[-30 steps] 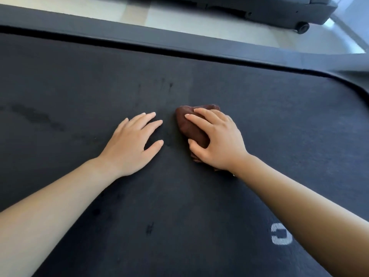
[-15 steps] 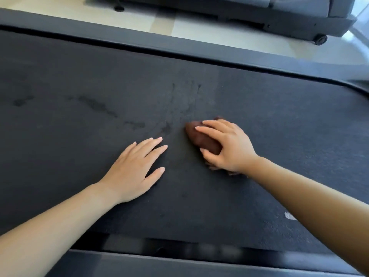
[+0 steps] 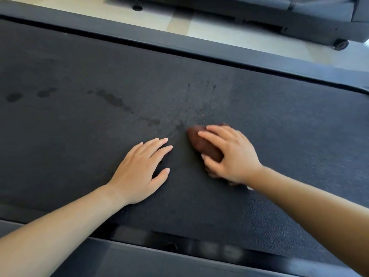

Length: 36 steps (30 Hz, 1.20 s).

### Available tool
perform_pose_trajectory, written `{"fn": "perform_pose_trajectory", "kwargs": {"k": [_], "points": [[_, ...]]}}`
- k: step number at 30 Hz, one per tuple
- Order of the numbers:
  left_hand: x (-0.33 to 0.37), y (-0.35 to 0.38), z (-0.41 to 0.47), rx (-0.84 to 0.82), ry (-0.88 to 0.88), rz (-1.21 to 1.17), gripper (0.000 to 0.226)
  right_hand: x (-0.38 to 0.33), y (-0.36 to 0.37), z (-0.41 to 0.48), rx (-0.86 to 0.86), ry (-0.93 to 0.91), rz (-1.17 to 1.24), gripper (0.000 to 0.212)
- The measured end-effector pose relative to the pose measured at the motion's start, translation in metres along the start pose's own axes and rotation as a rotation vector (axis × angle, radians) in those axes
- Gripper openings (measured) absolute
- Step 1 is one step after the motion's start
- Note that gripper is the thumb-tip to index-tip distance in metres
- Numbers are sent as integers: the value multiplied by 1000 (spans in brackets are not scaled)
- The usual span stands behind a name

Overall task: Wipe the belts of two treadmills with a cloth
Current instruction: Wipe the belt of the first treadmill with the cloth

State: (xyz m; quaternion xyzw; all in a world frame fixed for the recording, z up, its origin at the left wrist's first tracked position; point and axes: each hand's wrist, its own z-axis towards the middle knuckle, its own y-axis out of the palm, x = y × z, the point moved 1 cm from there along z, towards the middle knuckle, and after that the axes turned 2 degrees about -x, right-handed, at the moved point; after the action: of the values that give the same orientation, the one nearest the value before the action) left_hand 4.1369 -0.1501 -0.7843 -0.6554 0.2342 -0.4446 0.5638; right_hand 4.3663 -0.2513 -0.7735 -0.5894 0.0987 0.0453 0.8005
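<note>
We count two treadmills: one belt (image 3: 279, 126) under our hands, a second treadmill (image 3: 259, 15) across the floor (image 3: 199, 33). Dark spots (image 3: 111, 98) mark the belt left of the one cloth (image 3: 201, 144). Our right hand (image 3: 231, 154) grasps it there; our left hand (image 3: 139, 172) lies flat, released.

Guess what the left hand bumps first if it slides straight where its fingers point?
Probably the tip of the brown cloth under the right hand, though the left hand might just miss it.
</note>
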Motion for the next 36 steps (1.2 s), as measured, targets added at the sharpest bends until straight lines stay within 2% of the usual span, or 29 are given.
{"fn": "perform_pose_trajectory", "kwargs": {"k": [4,7,11,19,29,36], "points": [[0,0,0,1,-6,-3,58,21,9,56,8,301,-7,52],[-4,-3,15,-10,-7,5,61,27,21,86,17,355,-34,53],[-15,-6,65,-11,-93,-13,57,46,29,115,20,365,-42,53],[-44,-5,155,37,-141,32,56,107,38,181,56,402,-52,55],[-49,0,160,125,-148,45,65,160,45,246,76,348,-48,53],[-48,-1,158,127,-153,13,59,142,39,226,-19,320,-92,54]]}}
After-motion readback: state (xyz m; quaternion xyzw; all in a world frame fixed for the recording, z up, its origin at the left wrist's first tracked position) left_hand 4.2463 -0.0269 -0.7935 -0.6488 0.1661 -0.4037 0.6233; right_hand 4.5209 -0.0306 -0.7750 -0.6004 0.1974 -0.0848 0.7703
